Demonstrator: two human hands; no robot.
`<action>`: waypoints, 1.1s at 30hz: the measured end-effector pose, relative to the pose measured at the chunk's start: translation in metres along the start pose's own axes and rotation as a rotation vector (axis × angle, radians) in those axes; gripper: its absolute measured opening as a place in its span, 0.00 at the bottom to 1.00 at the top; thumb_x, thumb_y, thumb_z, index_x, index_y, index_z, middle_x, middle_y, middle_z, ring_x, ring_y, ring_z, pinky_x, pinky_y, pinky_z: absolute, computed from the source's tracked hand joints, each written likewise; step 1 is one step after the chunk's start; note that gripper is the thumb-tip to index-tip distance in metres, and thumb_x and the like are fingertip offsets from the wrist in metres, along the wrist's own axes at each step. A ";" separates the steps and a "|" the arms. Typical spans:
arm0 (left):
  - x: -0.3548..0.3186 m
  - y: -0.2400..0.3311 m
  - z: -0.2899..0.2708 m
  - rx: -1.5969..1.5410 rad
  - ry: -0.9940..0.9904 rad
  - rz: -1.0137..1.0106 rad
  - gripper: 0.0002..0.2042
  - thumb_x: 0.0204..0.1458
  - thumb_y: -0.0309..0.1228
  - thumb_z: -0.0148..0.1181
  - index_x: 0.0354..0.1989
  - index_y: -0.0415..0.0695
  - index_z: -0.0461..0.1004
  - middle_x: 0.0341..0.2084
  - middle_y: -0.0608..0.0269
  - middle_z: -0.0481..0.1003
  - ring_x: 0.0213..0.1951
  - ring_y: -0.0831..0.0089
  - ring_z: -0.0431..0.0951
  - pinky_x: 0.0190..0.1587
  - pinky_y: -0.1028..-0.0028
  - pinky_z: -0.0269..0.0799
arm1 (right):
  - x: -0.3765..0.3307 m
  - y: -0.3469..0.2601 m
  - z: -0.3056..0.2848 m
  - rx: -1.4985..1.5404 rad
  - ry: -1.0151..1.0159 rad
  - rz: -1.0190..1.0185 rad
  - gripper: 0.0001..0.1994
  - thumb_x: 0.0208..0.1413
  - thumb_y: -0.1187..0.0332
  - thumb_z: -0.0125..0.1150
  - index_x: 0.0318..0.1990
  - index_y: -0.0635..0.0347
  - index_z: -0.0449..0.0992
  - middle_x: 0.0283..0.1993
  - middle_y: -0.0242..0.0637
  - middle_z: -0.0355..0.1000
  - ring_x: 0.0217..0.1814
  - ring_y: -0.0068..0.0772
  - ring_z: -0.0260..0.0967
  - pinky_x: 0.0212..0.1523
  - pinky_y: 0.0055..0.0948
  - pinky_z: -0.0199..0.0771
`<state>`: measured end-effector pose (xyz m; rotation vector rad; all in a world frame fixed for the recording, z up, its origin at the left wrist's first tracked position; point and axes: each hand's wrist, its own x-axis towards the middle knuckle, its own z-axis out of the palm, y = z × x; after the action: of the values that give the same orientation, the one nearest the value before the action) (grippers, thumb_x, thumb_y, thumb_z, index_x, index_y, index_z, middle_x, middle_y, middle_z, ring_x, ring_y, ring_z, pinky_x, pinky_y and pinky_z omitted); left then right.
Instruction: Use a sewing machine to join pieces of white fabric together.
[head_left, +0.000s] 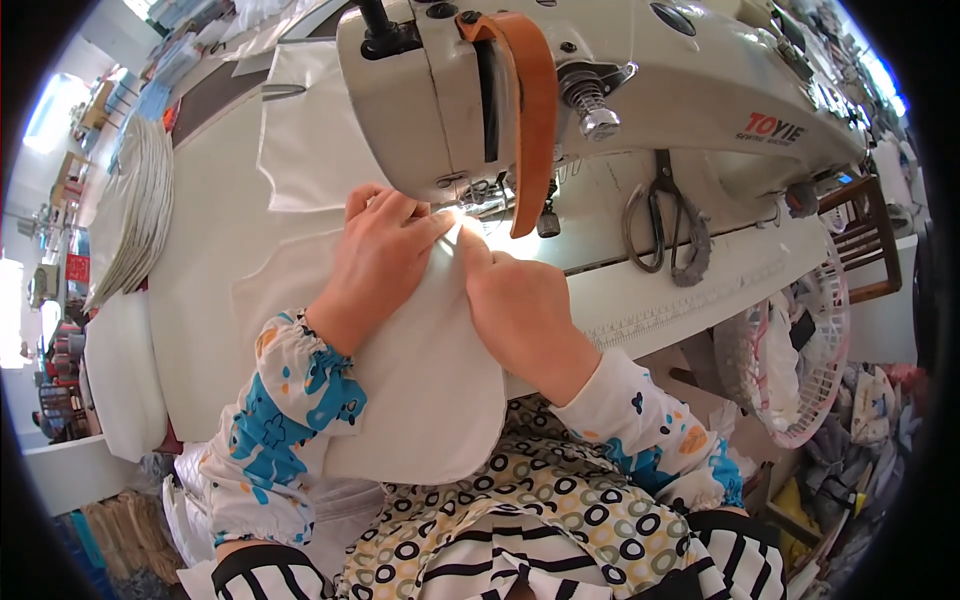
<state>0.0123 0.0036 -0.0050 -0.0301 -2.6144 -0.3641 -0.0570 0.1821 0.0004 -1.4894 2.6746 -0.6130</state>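
Note:
A cream-coloured sewing machine [440,110] with an orange guard stands over the table, its lamp shining brightly on the needle area. Under it lies a white fabric piece [420,400] with rounded corners, which hangs over the table's near edge toward my lap. My left hand [385,245] grips the fabric just left of the presser foot, its thumb and fingers close together. Opposite it, my right hand [525,310] holds the fabric's right edge in curled fingers, index finger pointing toward the needle. The glare and my fingertips hide the needle point.
Black-handled scissors [660,220] lie on the table right of the needle, beyond a ruler scale [660,315] along the front edge. Another white piece [300,140] lies behind at left. A stack of white pieces [135,210] hangs at far left; a pink-white basket [800,360] stands at right.

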 end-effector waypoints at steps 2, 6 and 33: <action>0.001 0.000 0.000 0.028 -0.030 -0.015 0.14 0.48 0.21 0.61 0.41 0.49 0.85 0.33 0.65 0.74 0.43 0.62 0.75 0.57 0.64 0.63 | 0.002 0.003 0.000 0.010 -0.002 0.002 0.20 0.58 0.73 0.54 0.58 0.67 0.71 0.27 0.42 0.77 0.29 0.45 0.78 0.28 0.42 0.76; 0.001 -0.002 -0.002 0.069 -0.028 0.031 0.15 0.49 0.22 0.59 0.43 0.49 0.84 0.35 0.65 0.75 0.45 0.63 0.75 0.58 0.64 0.62 | 0.002 0.016 -0.001 0.160 0.084 -0.035 0.16 0.59 0.71 0.60 0.53 0.64 0.75 0.28 0.41 0.77 0.28 0.46 0.77 0.27 0.41 0.74; 0.004 -0.012 0.003 0.033 -0.006 0.026 0.15 0.47 0.22 0.62 0.43 0.51 0.85 0.36 0.65 0.75 0.44 0.62 0.75 0.57 0.63 0.63 | 0.045 0.084 -0.062 0.879 0.150 0.131 0.10 0.57 0.75 0.66 0.45 0.68 0.79 0.34 0.36 0.81 0.30 0.22 0.77 0.31 0.24 0.81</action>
<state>0.0061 -0.0075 -0.0090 -0.0538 -2.6232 -0.3123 -0.1623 0.2048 0.0358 -1.0189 2.0512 -1.6401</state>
